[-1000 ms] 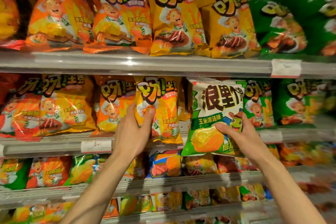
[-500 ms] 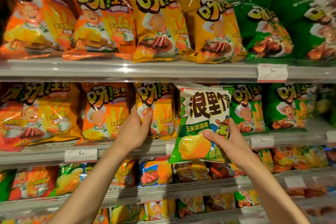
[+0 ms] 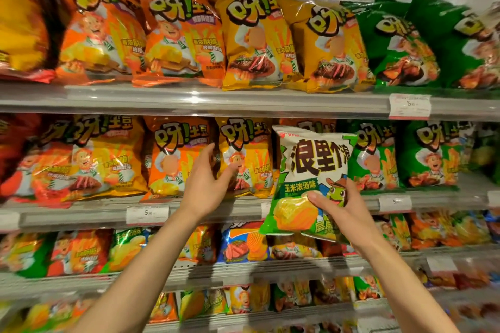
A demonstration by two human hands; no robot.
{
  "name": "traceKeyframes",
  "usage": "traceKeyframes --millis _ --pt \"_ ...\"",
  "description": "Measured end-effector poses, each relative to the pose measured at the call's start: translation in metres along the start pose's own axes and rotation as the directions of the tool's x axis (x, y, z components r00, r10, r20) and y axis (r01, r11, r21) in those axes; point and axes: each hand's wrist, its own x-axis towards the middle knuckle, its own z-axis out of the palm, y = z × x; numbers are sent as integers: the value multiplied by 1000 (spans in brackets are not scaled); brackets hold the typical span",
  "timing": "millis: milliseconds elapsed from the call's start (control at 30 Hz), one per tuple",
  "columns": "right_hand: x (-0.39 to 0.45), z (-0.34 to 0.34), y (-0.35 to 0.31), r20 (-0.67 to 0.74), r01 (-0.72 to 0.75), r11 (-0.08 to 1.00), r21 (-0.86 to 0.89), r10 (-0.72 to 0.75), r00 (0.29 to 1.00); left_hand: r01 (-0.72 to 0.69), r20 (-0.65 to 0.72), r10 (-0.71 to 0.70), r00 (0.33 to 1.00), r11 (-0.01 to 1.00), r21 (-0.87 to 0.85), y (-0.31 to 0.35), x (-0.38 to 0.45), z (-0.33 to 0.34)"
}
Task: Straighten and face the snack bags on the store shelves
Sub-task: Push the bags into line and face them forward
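The middle shelf (image 3: 243, 211) carries a row of upright snack bags, orange and yellow on the left, green on the right; in front of it the white-and-green bag (image 3: 311, 170) hangs upright, tilted a little, pinched low down by the right hand (image 3: 343, 208); the yellow bag (image 3: 251, 154) stands just left of it, the left hand (image 3: 208, 184) nearer, fingers and thumb curled about its left edge.
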Motion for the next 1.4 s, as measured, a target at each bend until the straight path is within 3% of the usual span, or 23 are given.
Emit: traceKeyframes --millis 100,267,433,633,1000,1200,1400 --pt "-14 7 -1 -13 -14 1000 1 14 1000 -47 -76 45 996 998 -32 -6 -22 -16" --pt "-42 16 14 -38 -28 999 -15 28 999 52 -26 -59 998 971 -234 -15 -69 -29" --pt "-68 11 32 -72 -119 993 -3 118 990 143 -5 -153 988 938 -315 -20 -108 -21" --pt "-77 -20 43 -73 -97 991 90 104 992 166 -27 -195 981 893 -419 4 -136 5" --pt "-51 -172 74 -65 -65 997 33 68 996 131 -78 -178 981 900 -415 99 -140 153" --pt "-35 -274 89 -58 -122 988 93 128 990 132 0 -144 990 906 -402 160 -135 240" --pt "-15 -334 96 -161 -129 988 89 142 977 86 59 -69 996 923 -374 200 -116 290"
